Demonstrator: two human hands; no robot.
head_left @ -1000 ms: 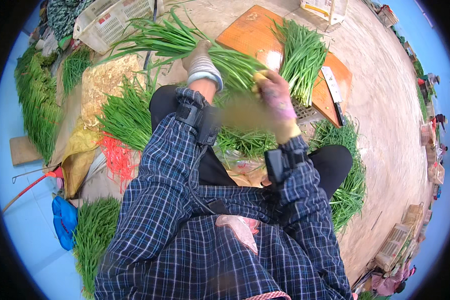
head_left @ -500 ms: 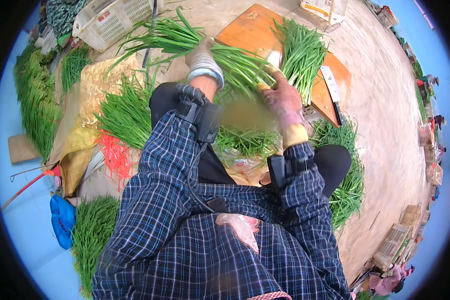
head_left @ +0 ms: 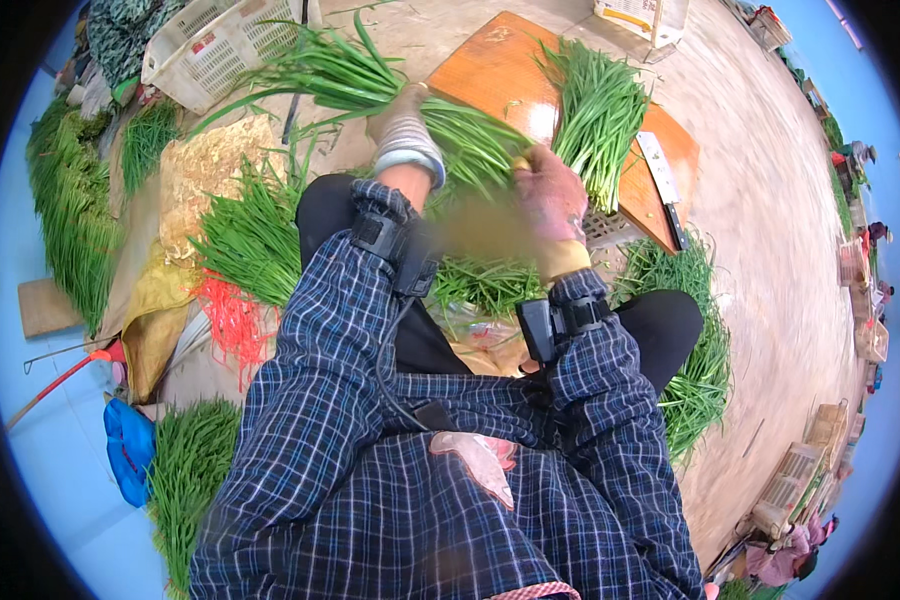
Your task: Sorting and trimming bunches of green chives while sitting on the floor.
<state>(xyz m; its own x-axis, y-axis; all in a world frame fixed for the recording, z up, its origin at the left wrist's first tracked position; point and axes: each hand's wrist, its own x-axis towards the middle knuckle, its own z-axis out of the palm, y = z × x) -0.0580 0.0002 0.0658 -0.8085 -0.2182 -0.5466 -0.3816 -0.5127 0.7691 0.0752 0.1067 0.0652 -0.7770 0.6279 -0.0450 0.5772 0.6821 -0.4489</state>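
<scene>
A bunch of green chives point(head_left: 470, 130) stretches across in front of me. My left hand point(head_left: 402, 118), in a pale knit glove, is wrapped round its middle, with leaf tips fanning out to the far left. At the bunch's right end, my right hand point(head_left: 552, 195), in a stained pinkish glove with yellowish fingertips and cuff, has its fingers curled in on the stalk ends. Just right of it, another chive bunch point(head_left: 600, 115) lies on an orange-brown wooden board point(head_left: 500, 65). Loose chives point(head_left: 485, 285) are heaped below my hands, partly hidden by a blurred smudge.
A cleaver point(head_left: 660, 168) with a black handle rests on the board's right part. Further chives point(head_left: 250, 235) lie to the left, by red plastic strings point(head_left: 232, 320). White plastic crates point(head_left: 205, 60) stand at the far left and far right. More chives point(head_left: 695, 390) lie beside my right knee.
My right hand has drawn slightly left, and its outstretched fingers have curled in at the stalk ends. My left hand keeps its grip on the bunch, nearly in place.
</scene>
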